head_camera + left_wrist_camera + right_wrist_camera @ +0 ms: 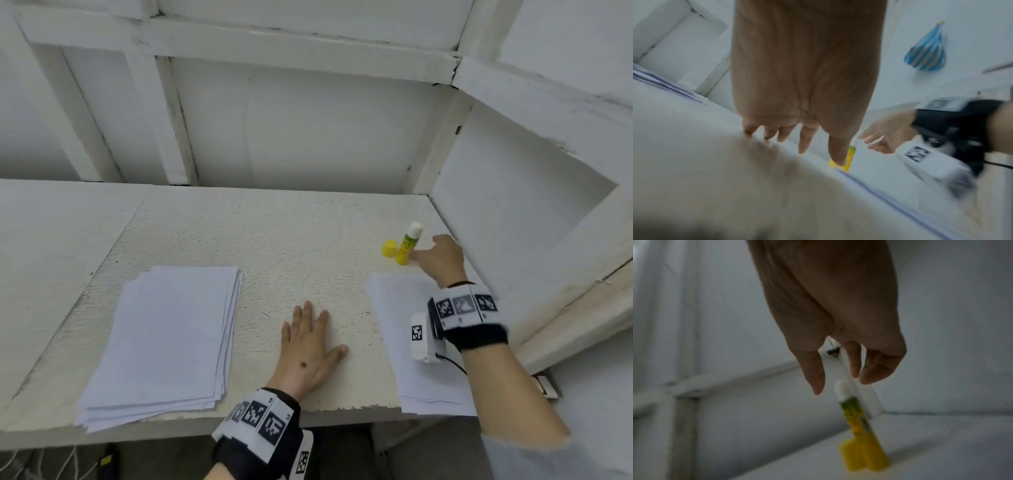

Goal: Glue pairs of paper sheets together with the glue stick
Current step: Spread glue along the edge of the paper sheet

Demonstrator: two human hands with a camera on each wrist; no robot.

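Observation:
An uncapped glue stick [407,243] [859,423] with a green and yellow label stands upright at the table's back right. Its yellow cap [389,248] [851,457] sits just to its left. My right hand [435,253] [838,378] hovers right beside the stick with relaxed fingers, gripping nothing; whether a fingertip touches the base is unclear. My left hand [315,329] [797,139] lies flat, fingers spread, on the bare table between two paper piles. A thick stack of white sheets [171,342] lies to the left. A thinner pile [397,308] lies to the right, under my right wrist.
The white textured table [291,240] is boxed in by white panel walls behind and to the right. Its front edge runs just below my left wrist. In the left wrist view, a blue striped bag [925,53] hangs on the wall.

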